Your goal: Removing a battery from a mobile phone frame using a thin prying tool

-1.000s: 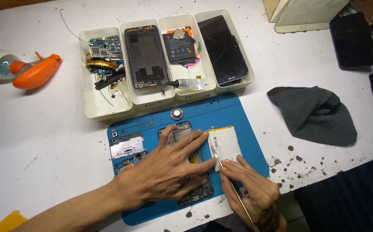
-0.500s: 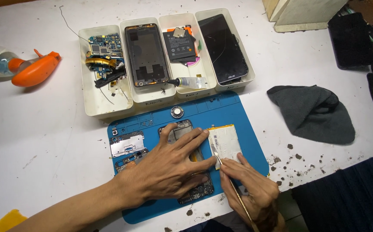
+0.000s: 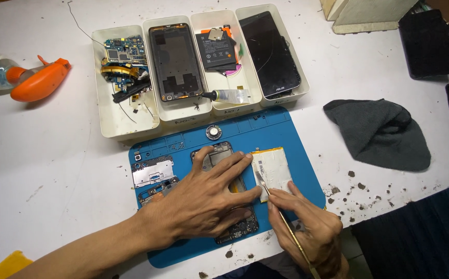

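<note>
Blue mat (image 3: 297, 135): left hand (image 3: 209, 199) spread flat on opened phone (image 3: 219, 155), right hand (image 3: 307, 227) pinching thin tool (image 3: 281, 217) beside battery (image 3: 273, 166).

Your left hand (image 3: 209, 199) lies flat, palm down, fingers spread; your right hand (image 3: 307, 230) is curled in a pencil grip.

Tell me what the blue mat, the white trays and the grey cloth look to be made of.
Blue mat: probably silicone or rubber, matte, with moulded ridges and small recesses along its top edge. White trays: likely rigid plastic, smooth with a faint sheen and rounded moulded rims. Grey cloth: soft fabric, maybe microfibre or fleece; it lies crumpled in limp folds with a fuzzy, dull surface.
</note>
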